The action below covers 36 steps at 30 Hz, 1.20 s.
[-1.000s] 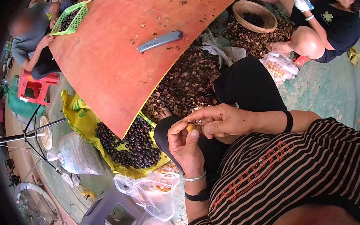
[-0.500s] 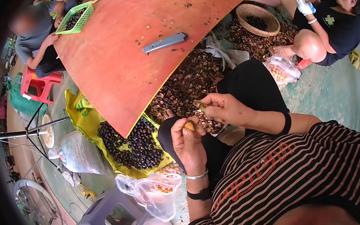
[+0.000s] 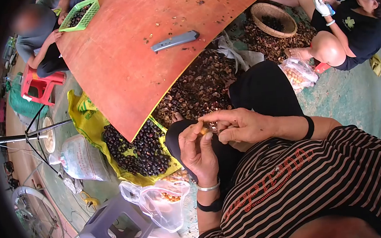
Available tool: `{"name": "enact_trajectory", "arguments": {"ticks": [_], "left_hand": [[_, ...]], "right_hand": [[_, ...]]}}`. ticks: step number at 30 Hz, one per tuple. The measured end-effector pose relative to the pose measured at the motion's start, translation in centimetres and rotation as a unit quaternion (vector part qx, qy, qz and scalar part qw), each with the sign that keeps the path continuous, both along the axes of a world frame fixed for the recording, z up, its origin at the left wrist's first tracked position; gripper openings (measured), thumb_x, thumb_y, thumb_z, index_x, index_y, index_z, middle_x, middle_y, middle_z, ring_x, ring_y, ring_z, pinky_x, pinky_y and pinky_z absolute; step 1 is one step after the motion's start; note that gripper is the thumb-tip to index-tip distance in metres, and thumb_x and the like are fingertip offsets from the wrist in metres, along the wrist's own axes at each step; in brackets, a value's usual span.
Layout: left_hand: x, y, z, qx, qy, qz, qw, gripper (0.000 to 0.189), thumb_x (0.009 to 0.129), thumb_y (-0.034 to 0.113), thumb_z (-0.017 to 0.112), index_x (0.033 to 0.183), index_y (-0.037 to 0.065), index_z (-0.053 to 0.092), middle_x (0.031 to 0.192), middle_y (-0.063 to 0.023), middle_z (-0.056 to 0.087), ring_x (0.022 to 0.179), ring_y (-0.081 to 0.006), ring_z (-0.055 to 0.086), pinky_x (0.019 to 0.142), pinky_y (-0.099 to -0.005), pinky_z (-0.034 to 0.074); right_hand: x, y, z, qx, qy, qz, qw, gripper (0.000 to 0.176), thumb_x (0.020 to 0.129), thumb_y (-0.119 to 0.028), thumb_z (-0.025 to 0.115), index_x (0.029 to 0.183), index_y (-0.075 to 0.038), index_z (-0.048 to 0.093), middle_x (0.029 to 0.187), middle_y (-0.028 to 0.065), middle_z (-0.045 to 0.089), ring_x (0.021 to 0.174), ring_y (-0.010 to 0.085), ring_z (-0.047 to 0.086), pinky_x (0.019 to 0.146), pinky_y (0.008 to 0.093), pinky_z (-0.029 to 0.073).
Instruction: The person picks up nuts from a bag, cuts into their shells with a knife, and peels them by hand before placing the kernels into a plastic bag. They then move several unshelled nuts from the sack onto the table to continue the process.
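Observation:
My left hand (image 3: 199, 157) pinches a small yellow-orange nut kernel (image 3: 204, 130) between thumb and fingertips. Against it, my right hand (image 3: 241, 125) is closed, its fingertips meeting the kernel. A small dark or shiny piece seems to sit in those right fingers, too hidden to name. Below both hands are my black-clad knees (image 3: 268, 88). Dark-shelled nuts (image 3: 139, 154) lie heaped on a yellow sack (image 3: 91, 128) left of my hands. Brown shell scraps (image 3: 196, 88) cover the floor beyond them.
An orange-red board (image 3: 131, 28) bears a grey-handled tool (image 3: 175, 41). A clear plastic bag (image 3: 164, 206) with kernels hangs near a grey stool (image 3: 118, 229). Two people work nearby, one by a green basket (image 3: 80, 15), another by a woven basket (image 3: 273, 19). A fan (image 3: 37, 221) stands left.
My right hand has moved down and left to meet my left hand, its fingers now at the kernel. The left hand has turned and risen slightly, still pinching the kernel.

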<state>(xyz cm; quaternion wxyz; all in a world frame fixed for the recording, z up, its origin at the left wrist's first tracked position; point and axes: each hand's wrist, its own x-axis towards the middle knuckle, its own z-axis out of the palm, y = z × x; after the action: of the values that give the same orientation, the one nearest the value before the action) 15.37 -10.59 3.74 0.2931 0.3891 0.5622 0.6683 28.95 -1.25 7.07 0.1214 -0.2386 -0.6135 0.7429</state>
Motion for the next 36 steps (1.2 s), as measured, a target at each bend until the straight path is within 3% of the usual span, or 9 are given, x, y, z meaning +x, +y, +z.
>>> {"name": "enact_trajectory", "arguments": {"ticks": [10,13,17,23,28,31,32,34,36], "left_hand": [[0.2,0.3,-0.4,-0.007,0.211,0.067,0.975,0.018,0.086,-0.004,0.059,0.104,-0.003,0.059,0.101,-0.0105,0.056,0.085,-0.0143,0.058,0.075,-0.0247,0.049],[0.3,0.3,-0.2,0.003,0.212,0.099,0.972,0.019,0.082,-0.002,0.064,0.1,-0.002,0.059,0.093,-0.0151,0.06,0.084,-0.0258,0.061,0.075,-0.0317,0.05],[0.2,-0.3,0.4,0.009,-0.165,0.001,0.986,0.019,0.096,0.015,0.05,0.109,0.001,0.05,0.1,-0.0116,0.059,0.078,-0.0141,0.059,0.07,-0.0263,0.052],[-8.3,-7.4,-1.8,0.061,-0.258,0.297,0.917,0.015,0.09,0.018,0.049,0.102,0.009,0.052,0.089,-0.0096,0.06,0.063,-0.0155,0.052,0.051,-0.0244,0.04],[-14.0,-17.6,-6.3,-0.146,-0.14,0.582,0.788,0.019,0.081,0.011,0.049,0.093,0.0,0.059,0.084,-0.0111,0.062,0.066,-0.0145,0.055,0.059,-0.0257,0.045],[-16.6,-25.4,-14.0,-0.435,0.233,0.428,0.757,0.026,0.084,0.009,0.049,0.097,-0.005,0.066,0.093,-0.0156,0.065,0.086,-0.0247,0.06,0.08,-0.0335,0.047],[-16.0,-23.9,-12.7,-0.436,0.231,0.431,0.756,0.026,0.084,0.009,0.049,0.097,-0.005,0.066,0.093,-0.0156,0.065,0.086,-0.0247,0.06,0.08,-0.0335,0.047],[-12.2,-16.1,-5.2,-0.302,0.22,0.402,0.836,0.021,0.087,0.005,0.05,0.098,-0.005,0.064,0.091,-0.0158,0.064,0.086,-0.0243,0.059,0.079,-0.0333,0.047],[-8.1,-9.7,4.1,-0.19,0.209,0.212,0.935,0.015,0.089,0.002,0.049,0.097,-0.005,0.06,0.092,-0.0117,0.061,0.08,-0.0189,0.058,0.075,-0.0298,0.047]], "right_hand": [[-1.1,-1.2,-0.9,0.024,-0.019,-0.092,0.995,0.042,0.089,-0.007,0.051,0.131,-0.003,0.05,0.08,-0.0008,0.058,0.072,0.004,0.051,0.068,0.0213,0.045],[-1.1,-0.8,-2.8,-0.015,-0.011,-0.15,0.988,0.041,0.09,-0.006,0.051,0.13,-0.003,0.051,0.08,-0.0016,0.058,0.071,0.0033,0.051,0.065,0.0206,0.045],[-0.6,0.1,-2.7,-0.099,-0.036,-0.168,0.98,0.036,0.09,-0.007,0.051,0.125,-0.002,0.053,0.08,-0.0012,0.058,0.069,0.0022,0.052,0.061,0.0201,0.045],[0.4,1.9,-1.7,-0.064,-0.085,-0.143,0.984,0.035,0.092,-0.014,0.052,0.126,-0.003,0.053,0.08,-0.0025,0.054,0.059,0.001,0.042,0.051,0.016,0.034],[0.5,2.9,-2.1,-0.077,-0.098,-0.132,0.983,0.04,0.094,-0.019,0.052,0.131,-0.005,0.047,0.078,-0.003,0.05,0.052,-0.0004,0.034,0.044,0.0143,0.025],[0.1,3.2,-2.1,-0.076,-0.118,-0.117,0.983,0.04,0.094,-0.02,0.053,0.131,-0.005,0.048,0.078,-0.0032,0.049,0.053,-0.0005,0.034,0.044,0.0143,0.024],[0.0,3.3,-2.1,-0.075,-0.128,-0.114,0.982,0.039,0.094,-0.02,0.053,0.13,-0.005,0.048,0.078,-0.0034,0.049,0.053,-0.0005,0.034,0.044,0.0143,0.024],[-0.4,3.6,-1.5,-0.062,-0.14,-0.109,0.982,0.039,0.093,-0.019,0.053,0.13,-0.005,0.049,0.077,-0.0036,0.049,0.053,-0.0004,0.034,0.044,0.0142,0.024],[-0.9,4.2,-1.2,-0.043,-0.18,-0.117,0.976,0.039,0.093,-0.018,0.053,0.13,-0.005,0.049,0.077,-0.0039,0.048,0.053,-0.0003,0.034,0.044,0.014,0.023]]}}
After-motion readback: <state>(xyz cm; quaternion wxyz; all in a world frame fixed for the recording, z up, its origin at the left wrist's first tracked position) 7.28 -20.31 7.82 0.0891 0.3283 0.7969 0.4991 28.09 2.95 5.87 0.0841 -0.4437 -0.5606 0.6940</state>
